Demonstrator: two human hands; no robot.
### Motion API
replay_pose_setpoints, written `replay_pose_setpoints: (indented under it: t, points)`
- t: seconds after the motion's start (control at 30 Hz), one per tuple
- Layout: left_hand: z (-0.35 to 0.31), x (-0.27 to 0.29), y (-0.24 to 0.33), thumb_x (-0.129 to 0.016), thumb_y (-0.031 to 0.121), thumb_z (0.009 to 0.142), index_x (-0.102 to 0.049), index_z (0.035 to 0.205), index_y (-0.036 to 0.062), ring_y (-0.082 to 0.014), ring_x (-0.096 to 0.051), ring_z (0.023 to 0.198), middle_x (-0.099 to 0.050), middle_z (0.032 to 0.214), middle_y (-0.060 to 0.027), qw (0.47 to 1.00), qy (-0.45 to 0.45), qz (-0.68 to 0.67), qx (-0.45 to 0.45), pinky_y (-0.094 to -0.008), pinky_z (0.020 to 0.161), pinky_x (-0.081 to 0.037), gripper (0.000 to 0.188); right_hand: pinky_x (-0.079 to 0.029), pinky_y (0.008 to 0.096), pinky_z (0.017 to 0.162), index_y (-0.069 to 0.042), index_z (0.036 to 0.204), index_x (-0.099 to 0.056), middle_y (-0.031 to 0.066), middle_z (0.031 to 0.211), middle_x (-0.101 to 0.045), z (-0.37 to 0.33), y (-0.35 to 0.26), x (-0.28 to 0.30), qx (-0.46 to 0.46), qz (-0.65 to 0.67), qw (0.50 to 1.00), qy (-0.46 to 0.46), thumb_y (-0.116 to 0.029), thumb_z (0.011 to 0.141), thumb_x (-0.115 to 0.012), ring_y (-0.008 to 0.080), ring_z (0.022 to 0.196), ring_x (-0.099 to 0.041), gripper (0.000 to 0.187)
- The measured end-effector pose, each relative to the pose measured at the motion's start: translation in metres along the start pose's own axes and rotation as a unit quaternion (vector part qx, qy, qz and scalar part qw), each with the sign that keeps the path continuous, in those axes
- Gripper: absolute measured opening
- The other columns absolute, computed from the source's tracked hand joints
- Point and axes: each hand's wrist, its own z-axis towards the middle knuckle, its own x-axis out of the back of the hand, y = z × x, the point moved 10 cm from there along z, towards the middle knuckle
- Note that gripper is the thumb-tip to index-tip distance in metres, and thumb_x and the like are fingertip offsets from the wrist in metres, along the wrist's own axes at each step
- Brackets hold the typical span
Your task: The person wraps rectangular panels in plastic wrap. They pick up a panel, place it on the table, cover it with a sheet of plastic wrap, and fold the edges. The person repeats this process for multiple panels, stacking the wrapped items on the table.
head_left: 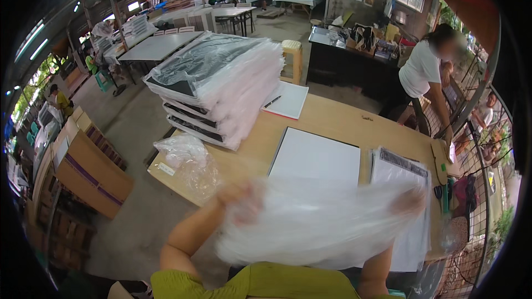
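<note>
bag [321,224]: clear, blurred, spread above near bench [332,119] edge, before the chest | long axis: left-right | left hand [241,202]: clamped on left end | right hand [409,200]: clamped on right end | hands: well apart, equally near | white board [316,158]: just beyond bag

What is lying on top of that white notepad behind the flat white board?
A dark pen lies slanted on the white notepad. Its left edge is hidden by the stack of bagged sheets.
</note>
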Motion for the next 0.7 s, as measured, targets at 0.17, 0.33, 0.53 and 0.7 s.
replay_pose_setpoints:
  t: [0.17, 0.33, 0.53, 0.7]
  points:
    - [0.006, -0.015, 0.055, -0.055, 0.029, 0.089, -0.058, 0.102, 0.0043, -0.0166, -0.056, 0.081, -0.06, 0.084, -0.0076, 0.996, 0.039, -0.023, -0.076, -0.0296, 0.067, -0.046, 0.028, -0.049, 0.0366, 0.074, 0.002, 0.1, -0.057, 0.0107, 0.088, -0.06, -0.017, 0.076, -0.027, -0.153, -0.061, 0.971, -0.171, -0.025, 0.081, -0.059, 0.0223, 0.08, -0.059, 0.033]
    - [0.028, -0.024, 0.065, -0.054, 0.029, 0.089, -0.057, 0.1, 0.005, -0.0167, -0.056, 0.079, -0.06, 0.083, -0.0069, 0.975, 0.108, -0.07, -0.182, -0.0297, 0.066, -0.046, 0.027, -0.049, 0.0368, 0.073, 0.001, 0.098, -0.057, 0.0106, 0.087, -0.06, -0.053, 0.083, -0.048, -0.223, -0.102, 0.942, -0.228, -0.025, 0.08, -0.059, 0.0226, 0.079, -0.059, 0.032]
    - [0.016, -0.031, 0.082, -0.054, 0.029, 0.089, -0.057, 0.099, 0.0058, -0.0168, -0.056, 0.076, -0.059, 0.081, -0.0061, 0.972, 0.069, -0.086, -0.208, -0.0299, 0.064, -0.046, 0.026, -0.05, 0.0371, 0.071, 0.001, 0.097, -0.058, 0.0105, 0.086, -0.06, -0.052, 0.056, -0.033, -0.179, -0.052, 0.972, -0.147, -0.025, 0.08, -0.058, 0.023, 0.078, -0.059, 0.03]
    - [0.033, -0.037, 0.058, -0.054, 0.029, 0.089, -0.056, 0.097, 0.0065, -0.017, -0.055, 0.073, -0.058, 0.079, -0.0055, 0.97, 0.097, -0.075, -0.208, -0.03, 0.062, -0.046, 0.024, -0.05, 0.0374, 0.07, 0.001, 0.095, -0.058, 0.0104, 0.085, -0.06, -0.036, 0.031, -0.022, -0.131, -0.01, 0.99, -0.058, -0.025, 0.08, -0.057, 0.0234, 0.077, -0.059, 0.03]
